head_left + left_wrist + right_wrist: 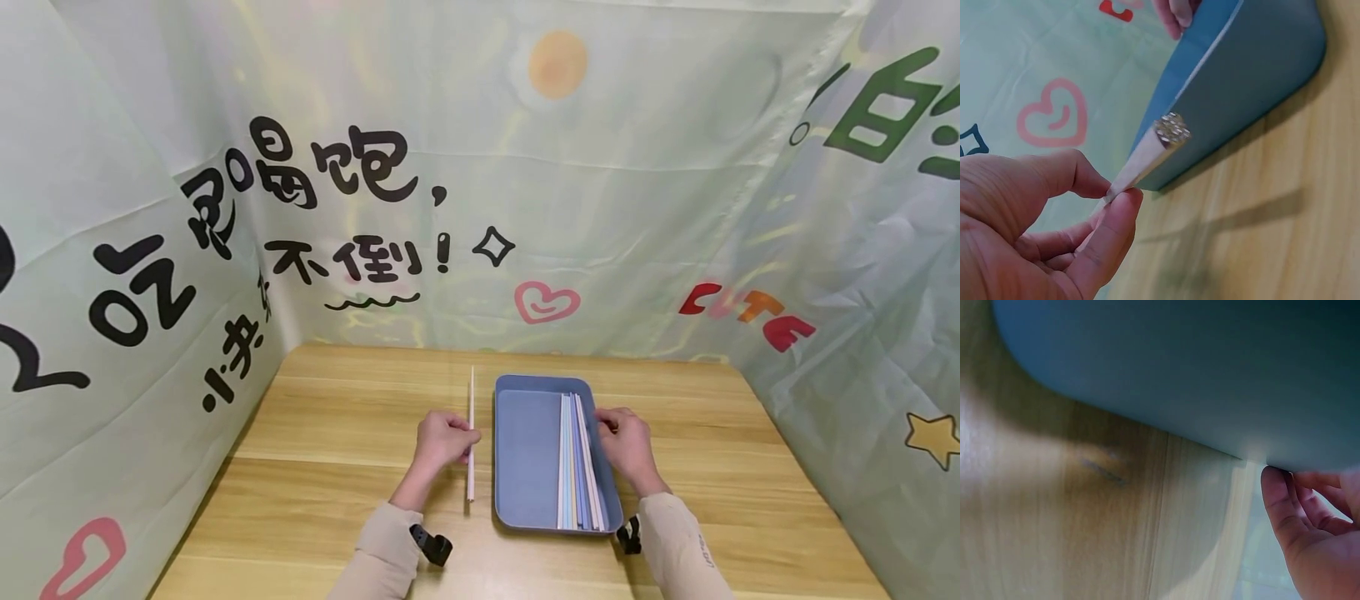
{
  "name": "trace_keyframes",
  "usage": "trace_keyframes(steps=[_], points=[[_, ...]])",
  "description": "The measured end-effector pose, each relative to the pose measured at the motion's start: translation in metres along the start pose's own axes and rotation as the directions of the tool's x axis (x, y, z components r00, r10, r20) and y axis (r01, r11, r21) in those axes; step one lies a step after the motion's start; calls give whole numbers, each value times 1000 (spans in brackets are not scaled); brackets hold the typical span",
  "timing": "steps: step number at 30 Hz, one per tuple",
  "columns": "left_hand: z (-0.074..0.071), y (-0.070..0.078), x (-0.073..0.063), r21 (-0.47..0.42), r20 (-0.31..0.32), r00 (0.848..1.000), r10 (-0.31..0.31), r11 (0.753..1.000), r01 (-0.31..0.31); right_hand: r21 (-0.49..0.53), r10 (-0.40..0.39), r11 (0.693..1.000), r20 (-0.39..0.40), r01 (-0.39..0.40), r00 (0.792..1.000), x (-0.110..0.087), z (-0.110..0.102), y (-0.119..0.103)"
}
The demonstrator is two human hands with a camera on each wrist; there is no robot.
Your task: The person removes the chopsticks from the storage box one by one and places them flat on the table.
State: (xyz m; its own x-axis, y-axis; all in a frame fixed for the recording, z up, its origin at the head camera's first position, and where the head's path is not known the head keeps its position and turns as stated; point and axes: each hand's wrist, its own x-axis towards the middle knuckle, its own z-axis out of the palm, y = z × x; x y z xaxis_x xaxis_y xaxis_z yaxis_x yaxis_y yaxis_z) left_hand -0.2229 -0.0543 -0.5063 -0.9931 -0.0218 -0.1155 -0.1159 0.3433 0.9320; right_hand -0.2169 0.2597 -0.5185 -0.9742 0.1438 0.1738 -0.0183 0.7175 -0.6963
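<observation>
My left hand [444, 437] pinches a thin pale pink chopstick [471, 475] between thumb and fingers, left of the blue-grey tray [528, 467]. In the left wrist view the chopstick's thick squared end [1172, 130] has a glittery, rough-looking face. Several pastel chopsticks [576, 467], in white, blue, yellow and pink, lie lengthwise along the tray's right side. My right hand [626, 442] grips the tray's right rim; in the right wrist view its fingers [1282, 506] meet the tray wall [1166, 375], which partly hides the fingertips.
The tray stands on a wood-grain table [360, 417]. Printed cloth walls [637, 217] with lettering and hearts enclose the table at the back and both sides. A black wrist strap [431, 544] sits by the left sleeve.
</observation>
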Motion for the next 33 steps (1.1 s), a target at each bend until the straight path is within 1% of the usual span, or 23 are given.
trace_keyframes(steps=[5,9,16,25,33], points=[[0,-6,-2,4,-1,1000,-26,1000,26,-5,-19,1000,-9,19,1000,0,0,-1],[0,-12,-3,30,0,1000,-17,999,17,-2,-17,1000,-7,17,1000,-1,0,-1],[1,-22,-4,36,21,1000,-14,999,13,6,-12,1000,-2,12,1000,-1,0,-1],[2,-23,-5,65,24,1000,0,998,-2,7,-10,1000,-9,10,1000,-1,1,0],[4,-23,-6,95,13,1000,-12,995,11,13,6,1000,1,-6,1000,-2,1,1]])
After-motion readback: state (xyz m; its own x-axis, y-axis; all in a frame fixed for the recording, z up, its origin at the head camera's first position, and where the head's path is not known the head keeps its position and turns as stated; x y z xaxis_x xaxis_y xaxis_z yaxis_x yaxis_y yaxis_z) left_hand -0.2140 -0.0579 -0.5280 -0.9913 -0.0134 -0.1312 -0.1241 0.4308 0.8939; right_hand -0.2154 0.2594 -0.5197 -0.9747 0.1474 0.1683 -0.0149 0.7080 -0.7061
